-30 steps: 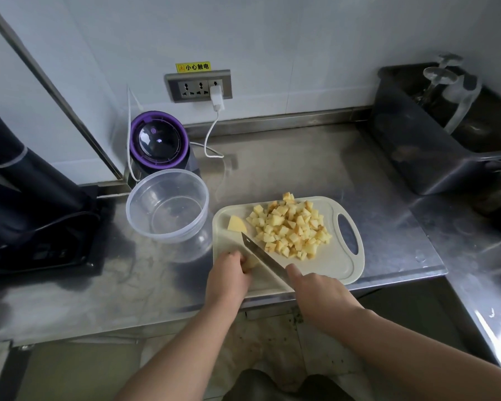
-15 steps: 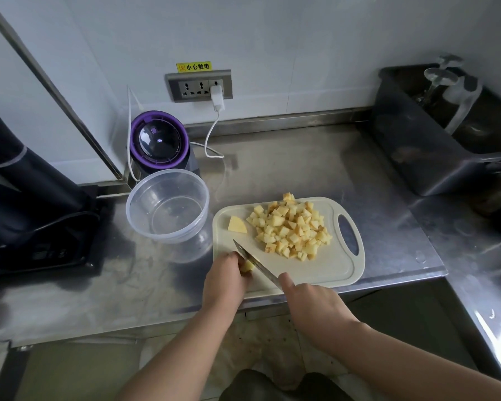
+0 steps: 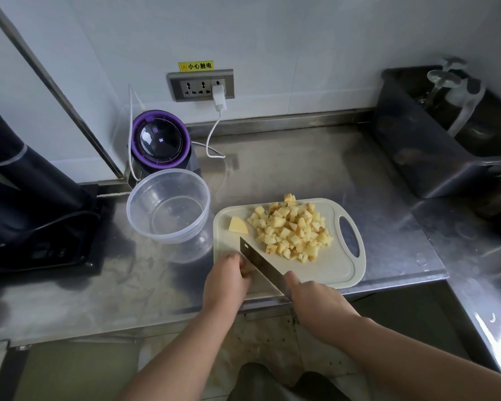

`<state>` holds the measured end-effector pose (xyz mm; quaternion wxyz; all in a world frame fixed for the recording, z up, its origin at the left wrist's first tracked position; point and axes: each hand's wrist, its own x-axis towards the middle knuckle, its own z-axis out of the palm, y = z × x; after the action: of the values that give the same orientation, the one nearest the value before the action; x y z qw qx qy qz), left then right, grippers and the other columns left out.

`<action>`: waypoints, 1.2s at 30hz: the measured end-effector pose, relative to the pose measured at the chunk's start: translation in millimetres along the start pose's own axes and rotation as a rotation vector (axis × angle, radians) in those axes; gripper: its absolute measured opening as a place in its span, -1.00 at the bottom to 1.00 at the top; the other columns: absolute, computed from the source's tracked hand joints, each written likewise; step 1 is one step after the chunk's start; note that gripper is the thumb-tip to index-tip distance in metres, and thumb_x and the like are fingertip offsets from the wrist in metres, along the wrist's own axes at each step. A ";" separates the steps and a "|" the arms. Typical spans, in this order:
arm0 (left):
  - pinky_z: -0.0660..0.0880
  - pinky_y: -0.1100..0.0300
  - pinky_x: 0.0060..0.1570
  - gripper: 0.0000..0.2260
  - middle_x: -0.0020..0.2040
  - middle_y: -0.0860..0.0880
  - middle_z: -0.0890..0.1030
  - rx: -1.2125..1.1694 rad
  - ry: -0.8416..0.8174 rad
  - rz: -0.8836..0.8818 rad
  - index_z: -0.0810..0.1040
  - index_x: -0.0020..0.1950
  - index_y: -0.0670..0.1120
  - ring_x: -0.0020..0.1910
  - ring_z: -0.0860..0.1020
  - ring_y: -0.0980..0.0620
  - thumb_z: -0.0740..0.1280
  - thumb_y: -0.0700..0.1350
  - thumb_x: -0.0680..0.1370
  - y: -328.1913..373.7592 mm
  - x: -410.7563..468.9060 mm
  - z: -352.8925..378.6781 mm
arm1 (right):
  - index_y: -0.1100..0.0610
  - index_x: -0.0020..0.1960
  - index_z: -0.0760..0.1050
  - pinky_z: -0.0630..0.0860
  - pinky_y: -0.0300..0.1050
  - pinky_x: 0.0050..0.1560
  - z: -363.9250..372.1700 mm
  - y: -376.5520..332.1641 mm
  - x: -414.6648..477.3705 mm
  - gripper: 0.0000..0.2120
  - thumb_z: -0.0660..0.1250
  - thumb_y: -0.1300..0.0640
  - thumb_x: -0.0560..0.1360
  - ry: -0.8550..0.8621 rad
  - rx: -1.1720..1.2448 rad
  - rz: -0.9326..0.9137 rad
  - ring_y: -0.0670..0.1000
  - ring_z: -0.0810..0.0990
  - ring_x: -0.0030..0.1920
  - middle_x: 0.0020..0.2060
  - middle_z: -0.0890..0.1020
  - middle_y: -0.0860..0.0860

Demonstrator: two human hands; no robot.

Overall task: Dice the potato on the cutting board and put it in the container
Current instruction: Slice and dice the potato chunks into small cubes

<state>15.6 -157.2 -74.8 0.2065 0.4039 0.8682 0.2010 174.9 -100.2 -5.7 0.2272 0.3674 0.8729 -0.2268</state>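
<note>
Knife (image 3: 261, 264) has edged slightly right since half a second ago, blade against the left hand (image 3: 226, 280); piece then showing under those curled fingers now hidden, hold cannot be told; right hand (image 3: 315, 302) grips the handle; diced potato (image 3: 292, 227) heaped on cutting board (image 3: 330, 264); one wedge (image 3: 238, 225) uncut; container (image 3: 129, 206) without potato; dicing likely near its end.

— What's on the table (image 3: 301, 169)?
— It's steel. A pale cutting board (image 3: 330, 264) lies at its front edge, a clear container (image 3: 168, 238) just left of it, a purple-lidded appliance (image 3: 160, 140) behind that by the wall, and a dark bin (image 3: 417, 157) at the far right.
</note>
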 end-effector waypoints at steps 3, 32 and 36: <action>0.52 0.18 0.00 -0.78 0.09 0.04 0.56 -0.007 0.001 0.011 0.57 0.15 -0.04 0.04 0.58 0.02 0.38 -0.06 0.52 -5.1 -1.8 -2.2 | 0.03 0.34 0.16 0.44 -0.26 -0.32 -1.3 -0.9 -5.9 -0.64 0.18 0.24 0.62 0.033 -0.008 -0.014 -0.06 0.51 -0.28 -0.21 0.49 -0.01; 0.48 0.22 -0.09 -0.71 0.12 0.02 0.48 0.050 -0.037 0.017 0.48 0.20 -0.05 0.03 0.55 0.02 0.38 0.00 0.52 -3.0 0.7 -4.3 | 0.01 0.36 0.15 0.36 -0.30 -0.40 0.0 -2.0 -11.2 -0.61 0.18 0.23 0.61 0.054 -0.027 -0.007 -0.12 0.43 -0.35 -0.26 0.41 -0.05; 0.49 0.18 0.01 -0.66 0.20 -0.01 0.45 0.093 -0.097 0.045 0.42 0.32 -0.04 0.09 0.55 -0.02 0.33 -0.07 0.56 1.8 9.5 -3.5 | 0.02 0.37 0.12 0.39 -0.26 -0.37 -7.8 8.8 -11.3 -0.61 0.16 0.23 0.61 0.117 -0.028 0.027 -0.07 0.48 -0.35 -0.20 0.48 -0.02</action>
<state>9.3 -149.3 -72.9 0.2249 0.4418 0.8563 0.1451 186.8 -96.3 4.9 0.1838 0.3886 0.8827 -0.1896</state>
